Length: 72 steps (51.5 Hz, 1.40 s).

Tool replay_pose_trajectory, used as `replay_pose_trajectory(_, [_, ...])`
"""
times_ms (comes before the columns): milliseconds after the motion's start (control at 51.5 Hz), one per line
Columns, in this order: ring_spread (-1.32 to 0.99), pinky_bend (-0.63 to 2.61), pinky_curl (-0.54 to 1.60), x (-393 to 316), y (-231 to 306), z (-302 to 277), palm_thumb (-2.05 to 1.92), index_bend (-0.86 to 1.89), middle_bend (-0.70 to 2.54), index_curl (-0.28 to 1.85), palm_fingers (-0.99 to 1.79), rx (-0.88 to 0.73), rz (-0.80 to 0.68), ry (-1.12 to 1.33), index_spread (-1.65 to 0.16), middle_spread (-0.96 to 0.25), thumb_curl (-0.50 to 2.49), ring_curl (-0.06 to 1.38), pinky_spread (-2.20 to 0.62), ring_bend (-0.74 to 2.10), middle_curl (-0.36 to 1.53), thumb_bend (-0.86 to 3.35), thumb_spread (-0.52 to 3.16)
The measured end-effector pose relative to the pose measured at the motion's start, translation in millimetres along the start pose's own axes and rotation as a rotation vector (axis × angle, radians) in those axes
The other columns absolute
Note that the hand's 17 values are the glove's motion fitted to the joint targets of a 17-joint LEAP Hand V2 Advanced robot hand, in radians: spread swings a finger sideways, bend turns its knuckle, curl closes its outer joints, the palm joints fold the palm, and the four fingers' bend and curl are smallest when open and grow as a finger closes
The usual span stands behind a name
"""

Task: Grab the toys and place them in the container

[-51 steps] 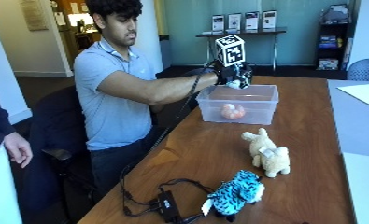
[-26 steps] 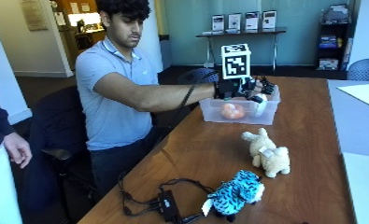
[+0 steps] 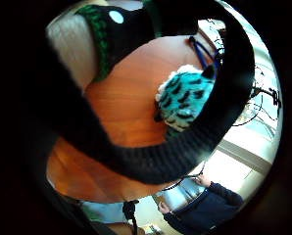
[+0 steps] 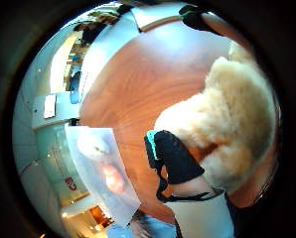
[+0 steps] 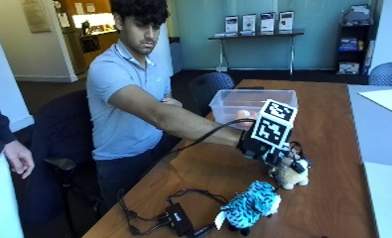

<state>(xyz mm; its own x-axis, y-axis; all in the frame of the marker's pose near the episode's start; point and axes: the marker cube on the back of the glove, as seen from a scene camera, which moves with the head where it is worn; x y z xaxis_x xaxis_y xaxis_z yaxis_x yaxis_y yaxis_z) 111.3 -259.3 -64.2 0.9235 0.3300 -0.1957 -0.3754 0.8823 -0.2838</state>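
Gloved right hand (image 5: 269, 148) reached down over cream plush dog (image 5: 289, 173) on wooden counter (image 5: 327, 129), at the toy's near-left side. Grip state: cannot tell, hidden behind marker. Thumb-side palm view filled by cream fur close to palm. Teal spotted plush (image 5: 249, 204) lying nearer, apart from dog. Clear plastic container (image 5: 248, 104) farther back, an orange toy (image 4: 113, 179) inside.

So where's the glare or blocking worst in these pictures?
Little finger side palm view: a black strap crosses the blue spotted toy, with bright window light behind. Thumb side palm view: the cream plush toy fills one side, bulged by the lens. Outside view: evenly lit.
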Motion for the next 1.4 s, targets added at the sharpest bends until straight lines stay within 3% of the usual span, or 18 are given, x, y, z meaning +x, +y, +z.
replay_pose_trajectory(136, [0.00,1.29,0.33,2.8,-11.9,12.9,0.07,0.38,0.08,0.42,-0.08,0.048,-0.041,-0.076,-0.35,-0.03,0.26,0.17,0.03,0.04,0.27,0.03,1.41])
replay_pose_trajectory(214, [0.00,1.28,0.32,0.5,-16.3,14.1,0.17,0.54,0.14,0.46,0.09,0.111,-0.068,-0.059,-0.35,-0.04,0.28,0.16,0.00,0.15,0.27,0.10,1.50])
replay_pose_trajectory(330, [-0.04,1.19,0.28,0.8,-19.9,7.7,0.36,0.57,0.27,0.48,0.43,0.215,-0.077,-0.034,-0.31,-0.06,0.34,0.20,-0.06,0.34,0.31,0.22,1.61])
replay_pose_trajectory(505, [-0.12,1.16,0.28,-20.8,14.8,-17.4,0.59,0.58,0.30,0.55,0.56,0.271,-0.182,-0.222,-0.25,-0.10,0.42,0.27,-0.14,0.50,0.35,0.35,1.59])
replay_pose_trajectory(719, [-0.17,1.19,0.29,-128.9,126.6,-82.5,0.66,0.56,0.31,0.60,0.56,0.300,-0.574,-0.337,-0.22,-0.12,0.47,0.31,-0.19,0.56,0.40,0.40,1.58])
replay_pose_trajectory(874, [-0.19,1.20,0.30,-200.1,193.5,-86.7,0.67,0.53,0.33,0.62,0.57,0.213,-0.820,-0.299,-0.20,-0.13,0.48,0.33,-0.21,0.59,0.42,0.40,1.56])
replay_pose_trajectory(1088, [-0.21,1.21,0.30,-257.8,224.5,-61.5,0.67,0.52,0.34,0.66,0.57,0.159,-0.923,-0.236,-0.20,-0.13,0.51,0.35,-0.22,0.63,0.46,0.39,1.55])
replay_pose_trajectory(1321, [-0.22,1.24,0.31,-262.6,228.6,-46.0,0.65,0.52,0.35,0.71,0.53,0.052,-0.928,-0.190,-0.20,-0.14,0.52,0.37,-0.22,0.63,0.50,0.37,1.54])
replay_pose_trajectory(1398, [-0.19,1.34,0.35,-256.3,229.3,-38.5,0.52,0.46,0.26,0.72,0.26,-0.028,-0.914,-0.119,-0.22,-0.12,0.47,0.36,-0.19,0.52,0.49,0.32,1.56])
